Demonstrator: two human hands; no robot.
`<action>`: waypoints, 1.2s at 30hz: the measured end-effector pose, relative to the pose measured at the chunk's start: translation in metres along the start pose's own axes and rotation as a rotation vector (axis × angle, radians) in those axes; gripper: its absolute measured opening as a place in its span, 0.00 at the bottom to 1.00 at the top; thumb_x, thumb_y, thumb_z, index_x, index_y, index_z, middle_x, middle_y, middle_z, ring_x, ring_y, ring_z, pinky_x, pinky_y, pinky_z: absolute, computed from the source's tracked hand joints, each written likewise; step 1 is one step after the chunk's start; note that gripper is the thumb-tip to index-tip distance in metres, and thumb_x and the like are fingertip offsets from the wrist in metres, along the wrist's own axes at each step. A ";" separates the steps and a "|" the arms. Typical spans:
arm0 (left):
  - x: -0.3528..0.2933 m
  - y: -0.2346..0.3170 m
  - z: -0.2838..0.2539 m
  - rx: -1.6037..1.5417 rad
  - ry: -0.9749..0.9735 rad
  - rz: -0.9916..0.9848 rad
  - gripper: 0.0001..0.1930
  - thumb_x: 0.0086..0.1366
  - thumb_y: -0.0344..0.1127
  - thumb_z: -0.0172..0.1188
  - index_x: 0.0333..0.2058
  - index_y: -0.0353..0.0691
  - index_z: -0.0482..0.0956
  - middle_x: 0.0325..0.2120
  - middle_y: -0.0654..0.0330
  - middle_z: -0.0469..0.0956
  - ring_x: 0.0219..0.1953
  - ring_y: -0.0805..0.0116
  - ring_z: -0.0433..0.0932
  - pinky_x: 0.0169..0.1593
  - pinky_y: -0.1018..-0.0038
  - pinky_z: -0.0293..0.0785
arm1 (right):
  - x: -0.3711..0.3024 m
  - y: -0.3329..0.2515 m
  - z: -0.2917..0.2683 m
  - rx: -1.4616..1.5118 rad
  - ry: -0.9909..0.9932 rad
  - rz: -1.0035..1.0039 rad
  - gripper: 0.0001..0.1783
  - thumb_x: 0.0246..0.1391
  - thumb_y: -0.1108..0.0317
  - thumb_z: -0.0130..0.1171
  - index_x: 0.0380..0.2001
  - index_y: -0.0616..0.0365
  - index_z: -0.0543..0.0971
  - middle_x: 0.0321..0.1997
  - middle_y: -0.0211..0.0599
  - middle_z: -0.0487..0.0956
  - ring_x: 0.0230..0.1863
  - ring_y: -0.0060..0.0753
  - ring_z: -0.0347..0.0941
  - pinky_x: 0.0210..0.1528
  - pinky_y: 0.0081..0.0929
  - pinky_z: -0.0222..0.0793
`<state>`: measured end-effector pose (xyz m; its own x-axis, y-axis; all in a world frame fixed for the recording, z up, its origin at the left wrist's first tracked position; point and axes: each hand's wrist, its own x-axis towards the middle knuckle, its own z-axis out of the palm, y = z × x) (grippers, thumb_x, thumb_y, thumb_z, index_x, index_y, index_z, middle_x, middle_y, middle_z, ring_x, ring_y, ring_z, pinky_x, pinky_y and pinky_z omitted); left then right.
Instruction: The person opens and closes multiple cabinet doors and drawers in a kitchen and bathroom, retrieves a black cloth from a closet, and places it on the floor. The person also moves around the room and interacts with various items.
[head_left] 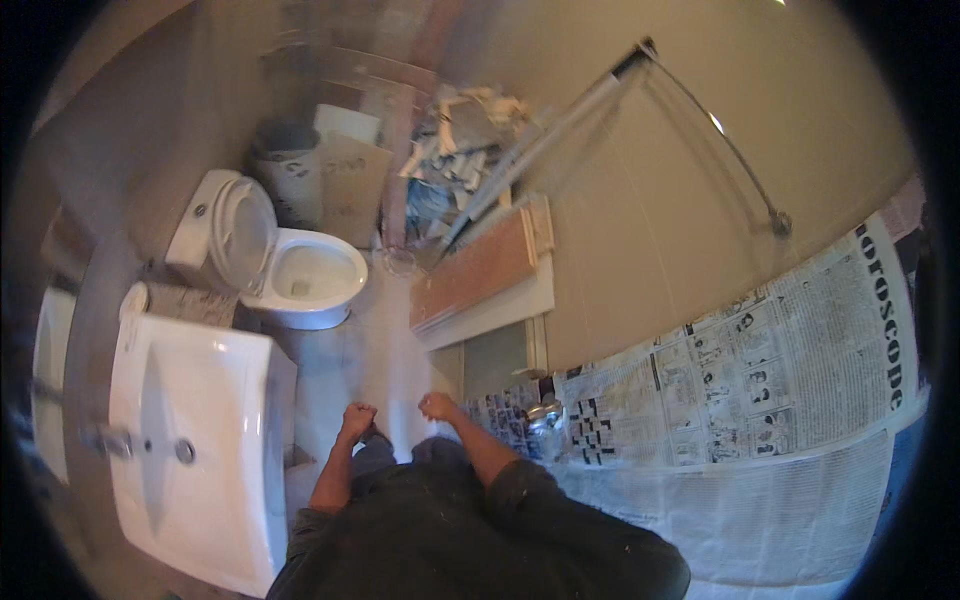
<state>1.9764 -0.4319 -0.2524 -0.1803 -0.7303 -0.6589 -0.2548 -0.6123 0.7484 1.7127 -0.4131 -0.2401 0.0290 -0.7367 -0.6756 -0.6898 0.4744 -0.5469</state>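
Note:
My left hand (pixel 358 418) is held low in front of my body, its fingers curled closed. Across a small gap, my right hand (pixel 438 406) is likewise closed, fingertips drawn together. Whatever either one holds, if anything, is hidden or too small to make out. Beyond them stands a white toilet (pixel 318 276) with its lid raised. A white washbasin (pixel 215 450) with a tap is left of my left hand. Nearest on my right hand's side is a sheet of newspaper (pixel 690 390), with a shiny metal fitting (pixel 545 415) at its near-left edge.
Reddish-brown and white boards (pixel 480 270) lean at the right wall. Behind them are a rubble heap (pixel 470 130) and a long metal bar (pixel 540 145). A shower hose (pixel 715 125) hangs on the wall. A cardboard box (pixel 350 185) and a dark bucket (pixel 285 140) stand behind the toilet.

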 end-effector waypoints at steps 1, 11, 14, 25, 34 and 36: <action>0.008 0.011 -0.004 0.028 -0.024 0.025 0.08 0.59 0.36 0.64 0.31 0.36 0.82 0.21 0.59 0.80 0.19 0.72 0.76 0.25 0.73 0.73 | 0.010 -0.008 -0.005 0.061 0.099 -0.097 0.16 0.52 0.59 0.56 0.32 0.63 0.81 0.26 0.40 0.83 0.23 0.31 0.80 0.25 0.33 0.76; 0.050 0.106 -0.050 -0.076 -0.155 -0.115 0.10 0.63 0.34 0.61 0.36 0.31 0.81 0.23 0.59 0.80 0.22 0.72 0.77 0.27 0.78 0.75 | 0.123 -0.043 -0.021 -0.334 -0.034 -0.119 0.17 0.45 0.60 0.55 0.33 0.58 0.86 0.40 0.54 0.82 0.43 0.59 0.79 0.51 0.47 0.73; 0.082 0.142 -0.065 0.034 -0.183 -0.055 0.11 0.63 0.35 0.58 0.36 0.33 0.84 0.25 0.60 0.81 0.25 0.73 0.79 0.30 0.77 0.76 | 0.184 -0.079 -0.050 -0.451 -0.102 -0.322 0.15 0.47 0.61 0.54 0.25 0.59 0.85 0.29 0.50 0.83 0.32 0.52 0.80 0.40 0.45 0.75; 0.113 0.517 -0.256 -0.298 0.734 0.735 0.15 0.67 0.41 0.59 0.42 0.34 0.81 0.39 0.58 0.83 0.41 0.69 0.79 0.47 0.70 0.75 | 0.360 -0.462 -0.250 0.425 -0.136 -0.606 0.10 0.58 0.66 0.55 0.27 0.57 0.81 0.21 0.29 0.76 0.21 0.22 0.69 0.25 0.25 0.65; -0.029 0.776 -0.435 -1.004 0.977 1.324 0.35 0.64 0.36 0.58 0.65 0.28 0.54 0.67 0.41 0.51 0.71 0.48 0.51 0.69 0.57 0.58 | 0.207 -0.884 -0.353 0.854 -0.480 -1.235 0.16 0.59 0.67 0.57 0.49 0.63 0.75 0.36 0.32 0.78 0.35 0.23 0.73 0.35 0.23 0.68; -0.041 0.800 -0.435 -1.126 0.914 1.359 0.38 0.62 0.35 0.58 0.66 0.29 0.49 0.68 0.41 0.48 0.71 0.48 0.49 0.70 0.56 0.56 | 0.178 -0.931 -0.358 0.981 -0.568 -1.206 0.18 0.58 0.69 0.56 0.51 0.64 0.74 0.42 0.35 0.77 0.42 0.28 0.74 0.42 0.28 0.70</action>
<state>2.1935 -1.0232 0.4061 0.8424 -0.4841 0.2368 0.2783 0.7670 0.5782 2.1012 -1.1582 0.3255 0.5699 -0.7289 0.3794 0.6082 0.0637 -0.7912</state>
